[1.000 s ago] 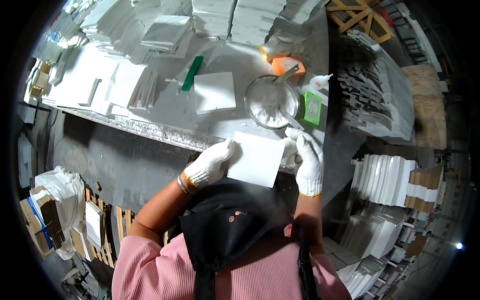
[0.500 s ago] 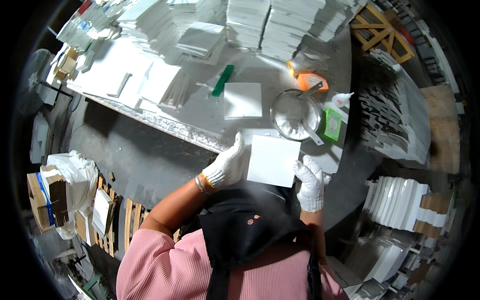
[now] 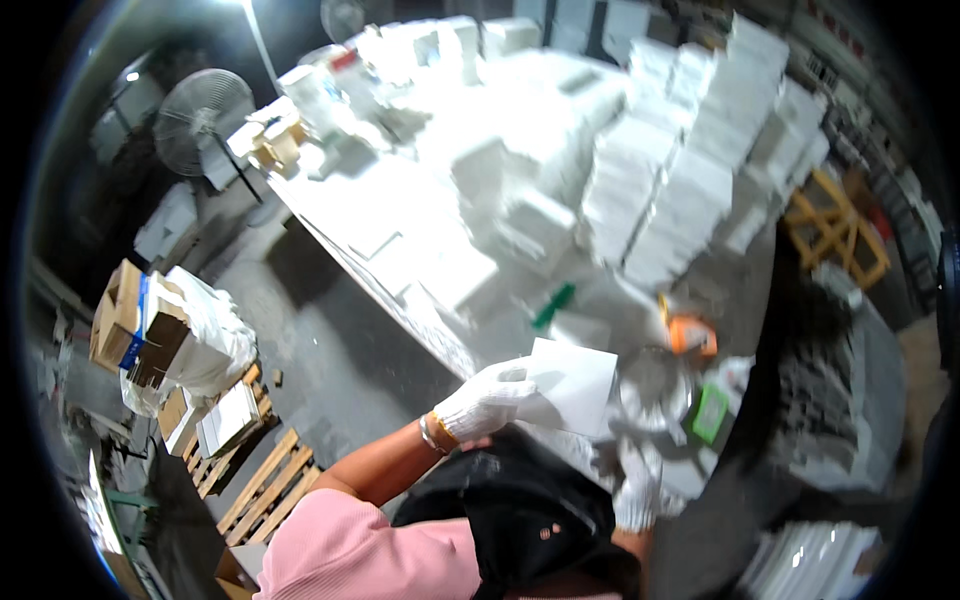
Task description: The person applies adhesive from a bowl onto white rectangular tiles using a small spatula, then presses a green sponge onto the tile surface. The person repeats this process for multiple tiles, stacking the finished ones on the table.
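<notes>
A square white tile (image 3: pixel 578 385) is held over the table's near edge by my left hand (image 3: pixel 490 400), which wears a white knitted glove and grips the tile's left side. Just below the tile's lower right corner is my right hand (image 3: pixel 636 487), gloved the same way. Its fingers are smeared by motion, and I cannot tell whether they touch anything. A round metal bowl (image 3: pixel 655 388) with pale contents stands right of the tile. Beside the bowl lies a bright green box (image 3: pixel 709 414). Partly hidden behind the held tile, another pale square (image 3: pixel 583 329) lies on the table.
A dark green strip (image 3: pixel 553 305) and an orange object (image 3: pixel 692 335) lie farther back. Tall stacks of white slabs (image 3: pixel 665 190) fill the table's far side. At left are a standing fan (image 3: pixel 204 122), wrapped cartons (image 3: pixel 190 330) and wooden pallets (image 3: pixel 268 488). Grey stacked pieces (image 3: pixel 835 390) stand at right.
The view has swung left and up, showing more of the room. My left hand, previously beside the tile, now grips it. My right hand has come away from the tile's right edge.
</notes>
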Demonstrator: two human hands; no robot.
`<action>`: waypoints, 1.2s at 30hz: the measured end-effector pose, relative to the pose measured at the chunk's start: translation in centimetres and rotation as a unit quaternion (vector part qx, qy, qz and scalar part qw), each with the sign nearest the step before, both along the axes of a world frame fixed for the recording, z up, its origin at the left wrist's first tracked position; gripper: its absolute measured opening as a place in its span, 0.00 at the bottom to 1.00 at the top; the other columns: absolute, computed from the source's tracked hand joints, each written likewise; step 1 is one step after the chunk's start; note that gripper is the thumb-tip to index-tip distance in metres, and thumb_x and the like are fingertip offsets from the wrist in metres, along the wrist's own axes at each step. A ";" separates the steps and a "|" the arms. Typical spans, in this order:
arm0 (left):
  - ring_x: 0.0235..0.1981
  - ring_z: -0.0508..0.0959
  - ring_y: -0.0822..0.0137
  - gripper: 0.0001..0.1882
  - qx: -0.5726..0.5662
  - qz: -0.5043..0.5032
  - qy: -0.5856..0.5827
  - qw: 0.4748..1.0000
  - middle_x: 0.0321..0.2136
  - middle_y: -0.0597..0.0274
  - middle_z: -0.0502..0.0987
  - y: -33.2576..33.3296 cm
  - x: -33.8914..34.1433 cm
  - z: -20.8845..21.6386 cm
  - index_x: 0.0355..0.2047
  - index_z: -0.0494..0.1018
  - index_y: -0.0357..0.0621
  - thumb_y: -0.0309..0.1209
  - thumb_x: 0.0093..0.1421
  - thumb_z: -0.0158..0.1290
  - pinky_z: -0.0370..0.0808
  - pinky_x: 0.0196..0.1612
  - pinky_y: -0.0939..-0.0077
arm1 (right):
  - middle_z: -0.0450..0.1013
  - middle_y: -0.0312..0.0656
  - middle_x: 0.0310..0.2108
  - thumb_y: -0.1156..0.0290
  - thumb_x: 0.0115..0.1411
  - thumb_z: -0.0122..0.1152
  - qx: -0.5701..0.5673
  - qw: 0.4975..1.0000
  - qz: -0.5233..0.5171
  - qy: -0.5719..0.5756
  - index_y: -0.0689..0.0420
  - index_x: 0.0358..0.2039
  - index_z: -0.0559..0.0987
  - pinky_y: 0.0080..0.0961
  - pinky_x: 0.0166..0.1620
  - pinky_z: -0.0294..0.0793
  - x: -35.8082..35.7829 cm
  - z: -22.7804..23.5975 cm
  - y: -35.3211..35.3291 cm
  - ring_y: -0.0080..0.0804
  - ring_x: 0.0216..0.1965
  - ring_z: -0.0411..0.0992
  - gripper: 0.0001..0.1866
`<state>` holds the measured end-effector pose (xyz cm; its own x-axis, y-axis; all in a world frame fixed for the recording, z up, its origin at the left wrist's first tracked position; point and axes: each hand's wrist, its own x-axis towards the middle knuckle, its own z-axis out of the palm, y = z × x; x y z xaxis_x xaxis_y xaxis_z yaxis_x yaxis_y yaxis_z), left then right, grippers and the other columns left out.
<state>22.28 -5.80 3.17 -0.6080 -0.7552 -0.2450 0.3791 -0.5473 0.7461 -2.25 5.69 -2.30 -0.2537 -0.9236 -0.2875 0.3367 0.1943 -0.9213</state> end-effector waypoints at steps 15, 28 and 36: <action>0.47 0.76 0.63 0.27 -0.247 0.318 -0.130 0.906 0.51 0.56 0.67 -27.8 9.8 11.2 0.60 0.58 0.44 0.30 0.64 0.55 0.79 0.44 0.67 | 0.79 0.46 0.30 0.64 0.63 0.58 0.042 0.999 -0.024 0.005 0.69 0.49 0.76 0.18 0.25 0.69 -0.3 0.9 3.1 0.27 0.24 0.76 0.21; 0.18 0.73 0.77 0.26 -0.438 0.303 -0.486 0.693 0.26 0.64 0.77 -24.1 10.0 13.5 0.57 0.67 0.37 0.37 0.63 0.56 0.71 0.17 0.84 | 0.78 0.42 0.31 0.65 0.63 0.58 0.124 0.990 -0.063 0.011 0.69 0.50 0.75 0.15 0.26 0.67 -0.6 0.5 4.2 0.22 0.24 0.73 0.21; 0.49 0.78 0.55 0.38 -0.604 -0.079 -0.418 0.674 0.48 0.49 0.77 -9.6 -1.2 0.6 0.64 0.63 0.45 0.37 0.54 0.63 0.76 0.49 0.67 | 0.80 0.42 0.34 0.68 0.65 0.54 0.085 0.996 0.000 0.031 0.64 0.52 0.76 0.17 0.31 0.69 -0.5 1.2 3.9 0.23 0.29 0.76 0.19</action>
<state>21.05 -15.39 3.73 -0.7350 -0.6527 0.1836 -0.4419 0.6665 0.6004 -2.80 9.63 -1.06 -0.2758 -0.8626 -0.4242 0.2806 0.3498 -0.8938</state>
